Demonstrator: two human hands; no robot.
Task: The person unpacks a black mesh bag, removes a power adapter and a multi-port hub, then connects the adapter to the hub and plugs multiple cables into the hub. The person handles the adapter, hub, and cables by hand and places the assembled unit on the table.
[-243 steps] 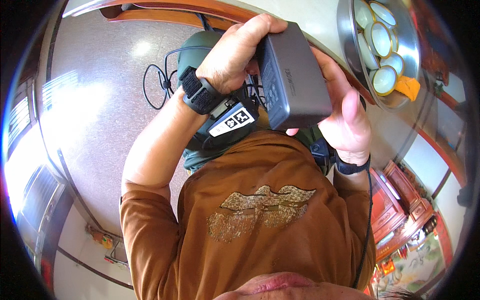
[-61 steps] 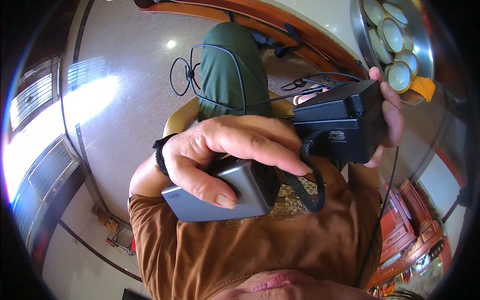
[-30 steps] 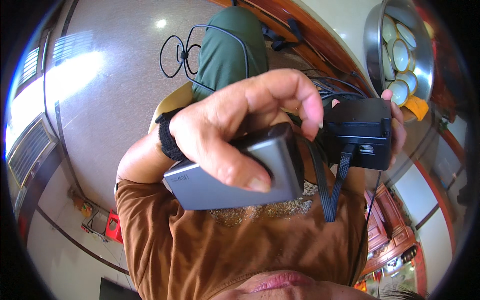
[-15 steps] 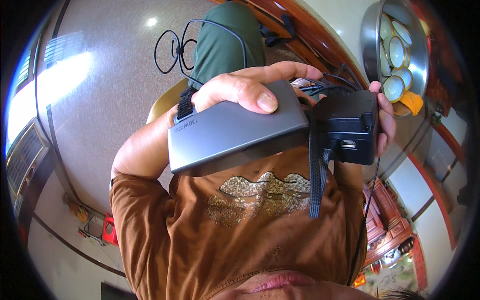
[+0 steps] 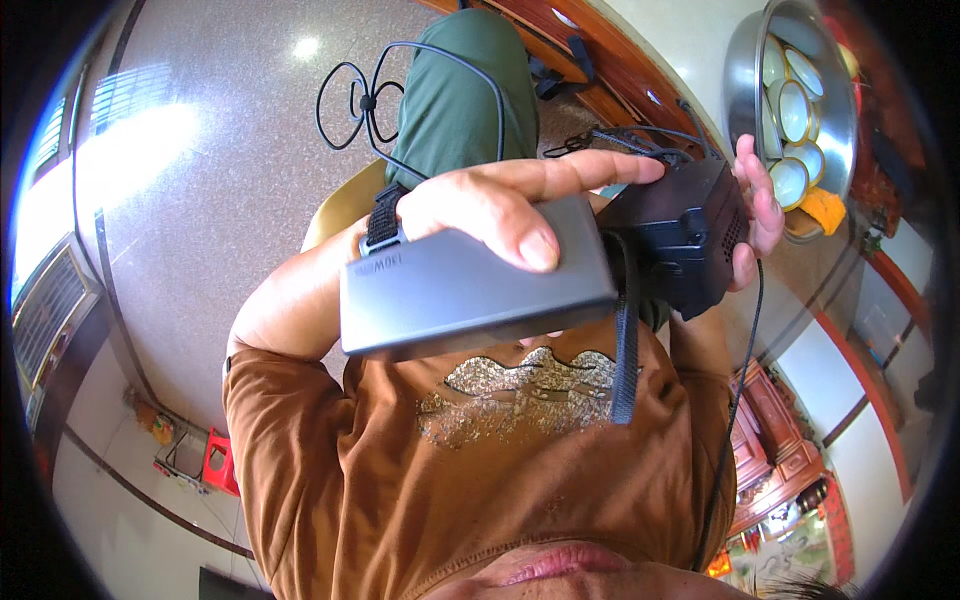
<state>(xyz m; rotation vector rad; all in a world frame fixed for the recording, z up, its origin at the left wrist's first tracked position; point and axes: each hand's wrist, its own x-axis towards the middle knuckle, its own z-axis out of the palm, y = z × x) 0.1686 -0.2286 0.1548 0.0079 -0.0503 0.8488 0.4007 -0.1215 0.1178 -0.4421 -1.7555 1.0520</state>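
My left hand (image 5: 495, 205) grips a flat grey rectangular power pack (image 5: 470, 295) in front of my chest, thumb on its top face, index finger stretched toward the black box. My right hand (image 5: 755, 205) holds a black box-shaped device (image 5: 675, 235) right next to the pack, fingers wrapped around its far side. A black strap (image 5: 626, 340) hangs from the device down over my brown shirt. A thin black cable (image 5: 735, 410) runs from the device down my right side.
A loose black cable (image 5: 365, 105) loops over my green trouser leg (image 5: 455, 95) and the speckled floor (image 5: 215, 150). A metal basin (image 5: 748, 80) with several bowls sits at upper right beside a wooden bench edge (image 5: 600, 60). Wooden furniture (image 5: 775, 430) stands at lower right.
My left hand turned the grey pack from facing the camera to flat and level, then brought it against the black device. The right hand stayed near the same place.
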